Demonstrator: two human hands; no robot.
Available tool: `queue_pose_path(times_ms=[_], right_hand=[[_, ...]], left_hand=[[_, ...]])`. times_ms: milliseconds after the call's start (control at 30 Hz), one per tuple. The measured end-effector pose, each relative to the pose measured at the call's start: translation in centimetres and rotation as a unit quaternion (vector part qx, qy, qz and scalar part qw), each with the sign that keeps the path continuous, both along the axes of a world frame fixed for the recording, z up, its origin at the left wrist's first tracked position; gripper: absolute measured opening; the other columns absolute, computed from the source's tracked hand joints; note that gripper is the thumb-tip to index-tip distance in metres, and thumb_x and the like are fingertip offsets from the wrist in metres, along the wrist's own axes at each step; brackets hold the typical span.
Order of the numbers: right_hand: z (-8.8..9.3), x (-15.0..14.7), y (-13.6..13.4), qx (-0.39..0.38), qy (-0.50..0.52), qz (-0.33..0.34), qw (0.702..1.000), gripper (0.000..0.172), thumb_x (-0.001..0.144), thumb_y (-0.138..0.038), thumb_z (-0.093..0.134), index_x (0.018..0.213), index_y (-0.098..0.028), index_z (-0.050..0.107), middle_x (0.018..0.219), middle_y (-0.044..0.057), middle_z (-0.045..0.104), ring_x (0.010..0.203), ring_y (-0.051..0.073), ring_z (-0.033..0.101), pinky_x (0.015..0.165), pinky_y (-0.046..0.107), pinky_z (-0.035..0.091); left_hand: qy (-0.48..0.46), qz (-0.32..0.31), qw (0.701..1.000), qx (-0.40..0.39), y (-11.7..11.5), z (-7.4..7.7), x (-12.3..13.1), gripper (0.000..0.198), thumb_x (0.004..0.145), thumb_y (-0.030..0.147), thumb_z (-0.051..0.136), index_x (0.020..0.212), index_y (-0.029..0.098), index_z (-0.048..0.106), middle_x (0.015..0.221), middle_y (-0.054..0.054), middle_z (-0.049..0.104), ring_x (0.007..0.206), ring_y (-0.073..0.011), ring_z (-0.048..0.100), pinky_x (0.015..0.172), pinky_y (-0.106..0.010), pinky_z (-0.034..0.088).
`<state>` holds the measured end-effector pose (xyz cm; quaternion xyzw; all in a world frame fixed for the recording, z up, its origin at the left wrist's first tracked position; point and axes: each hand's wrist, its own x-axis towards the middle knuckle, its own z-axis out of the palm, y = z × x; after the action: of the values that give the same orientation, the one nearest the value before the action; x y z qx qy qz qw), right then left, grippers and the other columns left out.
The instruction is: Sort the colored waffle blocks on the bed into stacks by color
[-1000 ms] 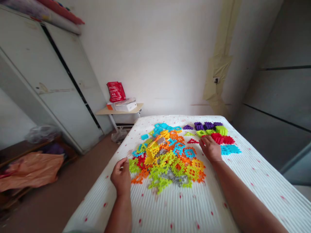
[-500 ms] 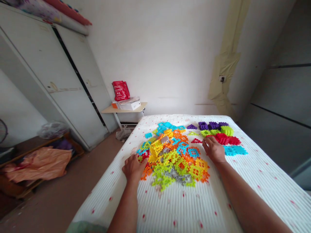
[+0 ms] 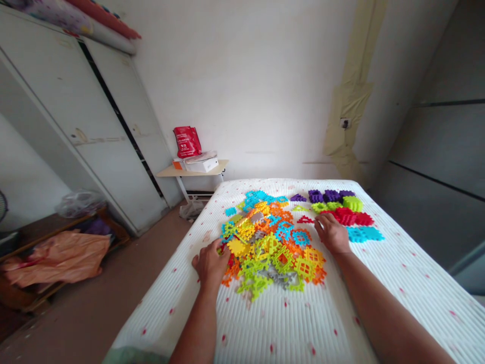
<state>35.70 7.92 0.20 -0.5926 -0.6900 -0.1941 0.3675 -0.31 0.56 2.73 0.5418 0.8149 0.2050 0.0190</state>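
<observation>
The heap [image 3: 261,247] of toothed pieces spreads over the centre of the frame on the sheet [image 3: 273,318], its colours mixed. Right of centre, stacks sit in rows by colour: purple [image 3: 331,196] farthest back, then lime [image 3: 352,203], red [image 3: 346,216] and blue [image 3: 366,234]. The gap between heap and rows probably serves to stop colours from mixing again.

A purple triangle [image 3: 298,198] and a red triangle [image 3: 305,220] lie singly at the left ends of their rows, perhaps set apart for their shape.

The left hand [image 3: 212,263] is at the heap's left edge, fingers bent among the pieces beside a yellow piece [image 3: 238,247]; whether it grips anything I cannot tell. The right hand [image 3: 333,233] has its fingers curled at the near end of the red row, seemingly to steady or square it; its grip is hidden too.
</observation>
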Motion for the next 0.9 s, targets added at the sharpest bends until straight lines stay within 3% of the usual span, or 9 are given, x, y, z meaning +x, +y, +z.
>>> queue_pose_path(times_ms=[167,300,500,767,900], right_hand=[[-0.1,0.0,0.1,0.0,0.001,0.002,1.0,0.029,0.09,-0.031,0.041,0.085,-0.017,0.067,0.091,0.007,0.064,0.071,0.013,0.056,0.053,0.022,0.033],[-0.2,0.0,0.1,0.002,-0.001,0.001,1.0,0.028,0.089,-0.03,0.042,0.085,-0.017,0.067,0.092,0.007,0.065,0.07,0.013,0.056,0.053,0.022,0.032],[0.2,-0.2,-0.1,-0.026,-0.001,-0.002,1.0,0.029,0.09,-0.028,0.041,0.084,-0.017,0.067,0.09,0.007,0.065,0.071,0.013,0.057,0.053,0.022,0.032],[0.7,-0.6,-0.5,-0.063,-0.009,0.002,0.998,0.025,0.09,-0.024,0.043,0.079,-0.017,0.065,0.087,0.006,0.064,0.07,0.012,0.056,0.056,0.022,0.032],[1.1,-0.8,-0.7,-0.065,-0.008,0.018,0.998,0.025,0.09,-0.022,0.042,0.078,-0.017,0.063,0.086,0.007,0.063,0.07,0.013,0.057,0.059,0.022,0.035]], left_hand=[[0.044,0.03,0.999,-0.003,-0.1,0.2,0.5,0.037,0.079,0.041,0.043,0.105,0.024,0.064,0.112,-0.011,0.065,0.113,-0.0294,0.048,0.097,-0.056,0.021],[0.067,0.029,0.996,-0.044,0.0,0.7,1.1,0.039,0.081,0.042,0.037,0.093,0.02,0.066,0.103,-0.014,0.065,0.105,-0.0309,0.051,0.091,-0.054,0.028],[0.057,0.059,0.994,-0.068,0.1,0.8,1.2,0.05,0.079,0.049,0.033,0.099,0.014,0.064,0.108,-0.018,0.058,0.104,-0.0336,0.049,0.081,-0.049,0.036],[0.022,0.04,0.995,-0.09,1.3,0.5,0.4,0.048,0.075,0.054,0.035,0.091,0.022,0.066,0.108,-0.016,0.058,0.102,-0.0369,0.049,0.079,-0.053,0.037],[-0.016,0.052,0.997,-0.06,1.7,0.1,-0.1,0.044,0.072,0.056,0.041,0.093,0.025,0.066,0.104,-0.015,0.062,0.099,-0.0378,0.052,0.076,-0.052,0.039]])
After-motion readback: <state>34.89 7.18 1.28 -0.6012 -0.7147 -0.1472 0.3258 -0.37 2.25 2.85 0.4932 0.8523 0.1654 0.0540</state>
